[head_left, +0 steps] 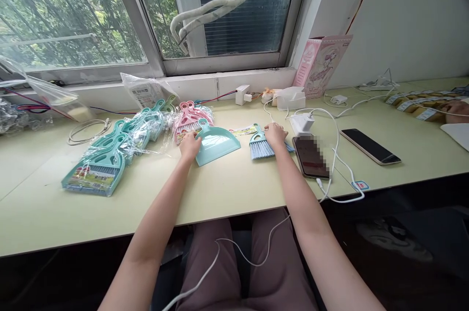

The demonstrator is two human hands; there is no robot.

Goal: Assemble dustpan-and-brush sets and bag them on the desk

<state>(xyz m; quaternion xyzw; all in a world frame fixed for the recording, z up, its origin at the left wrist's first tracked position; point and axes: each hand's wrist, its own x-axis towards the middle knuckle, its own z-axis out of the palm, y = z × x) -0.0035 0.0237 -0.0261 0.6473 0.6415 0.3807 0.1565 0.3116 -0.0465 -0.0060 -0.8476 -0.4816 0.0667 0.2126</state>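
My left hand is closed on the left edge of a mint-green dustpan, which lies on the table with its handle pointing toward the window. To its right, my right hand grips a small mint-green hand brush; its blue bristles face me, and the hand hides part of its body. A printed card label lies between the two. Left of my hands is a row of plastic-wrapped green dustpan-and-brush sets. Pink wrapped sets lie just behind my left hand.
A phone with a white cable lies right of the brush, near a charger. Another phone is farther right. A pink box stands by the wall. At the far right, another person's hand is near yellow packages.
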